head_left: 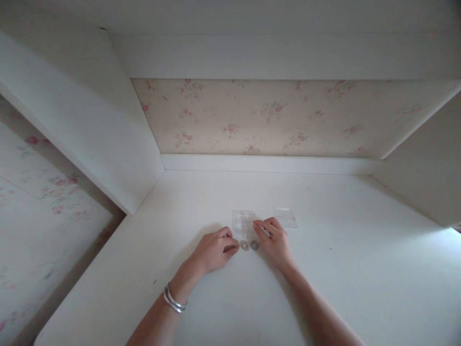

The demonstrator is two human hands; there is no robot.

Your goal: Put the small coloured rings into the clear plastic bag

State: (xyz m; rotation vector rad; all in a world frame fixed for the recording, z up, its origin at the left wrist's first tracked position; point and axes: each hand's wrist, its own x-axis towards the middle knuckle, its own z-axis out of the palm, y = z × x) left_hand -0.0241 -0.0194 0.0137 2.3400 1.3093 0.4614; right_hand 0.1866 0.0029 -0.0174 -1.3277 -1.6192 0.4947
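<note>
Two small rings, one pale [244,245] and one darker grey [254,245], lie side by side on the white desktop. My left hand [216,249] has thumb and fingers pinched together just left of the pale ring; whatever is at the fingertips is too small to name. Behind the rings sits a clear plastic box [242,221] with compartments. At its right side, my right hand [275,242] is closed in a pinch, and I cannot make out what its fingertips hold. A flat clear piece like a lid [285,217] lies behind the right hand.
The white desktop [360,278] ends at a back strip [270,164] below flowered wallpaper [252,117]. White panels stand at left [82,110] and right [428,168], with a board overhead. A small dark speck [154,281] lies left of my left wrist.
</note>
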